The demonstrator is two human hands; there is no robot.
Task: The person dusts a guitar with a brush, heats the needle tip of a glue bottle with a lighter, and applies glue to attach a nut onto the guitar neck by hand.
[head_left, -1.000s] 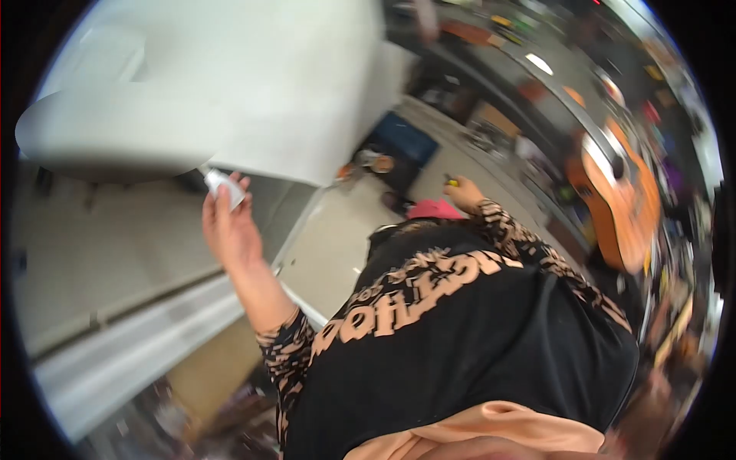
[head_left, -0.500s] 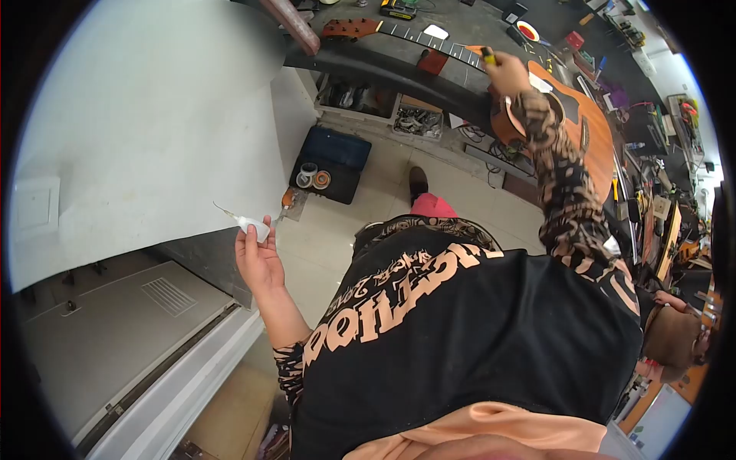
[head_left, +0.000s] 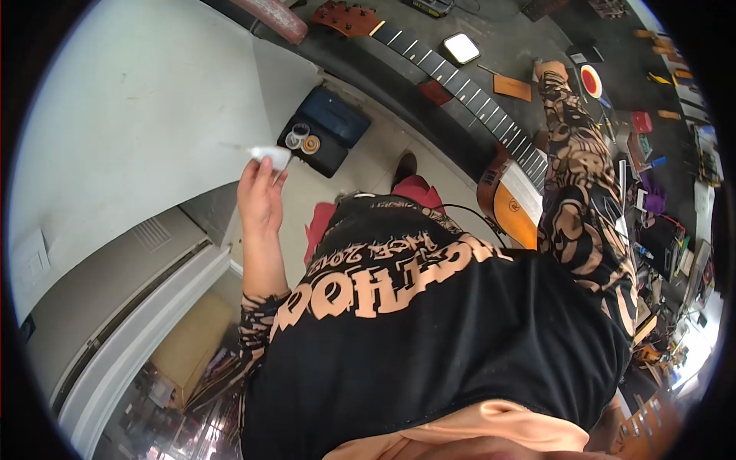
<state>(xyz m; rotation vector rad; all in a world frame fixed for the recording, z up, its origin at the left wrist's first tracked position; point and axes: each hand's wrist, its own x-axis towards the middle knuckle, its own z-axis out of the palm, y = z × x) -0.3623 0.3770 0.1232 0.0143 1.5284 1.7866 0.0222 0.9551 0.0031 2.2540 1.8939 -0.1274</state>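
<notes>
My left hand (head_left: pixel 259 198) is raised on the left, fingers closed around a small white squeeze bottle (head_left: pixel 270 157) with a thin nozzle pointing left; motion blurs it slightly. A guitar lies across the bench edge, showing its wooden headstock (head_left: pixel 345 18), dark fretboard (head_left: pixel 469 93) and part of its orange body (head_left: pixel 512 216). Reaching over the bench beyond the guitar is my right hand (head_left: pixel 552 70), mostly hidden past its patterned sleeve. Nearest to it are a flat orange-brown piece (head_left: pixel 512 87) and a red-and-white disc (head_left: pixel 590 80).
An open blue case (head_left: pixel 337 115) with several round rolls sits on the floor below the bench. A white panel (head_left: pixel 153 100) stands at the left. Several tools and small boxes cover the bench's right side. A white-topped square item (head_left: pixel 461 48) lies beside the fretboard.
My right hand has moved off the guitar neck to farther across the bench; the yellow-and-black item it held no longer shows. My left hand has lifted with the bottle. The view has shifted.
</notes>
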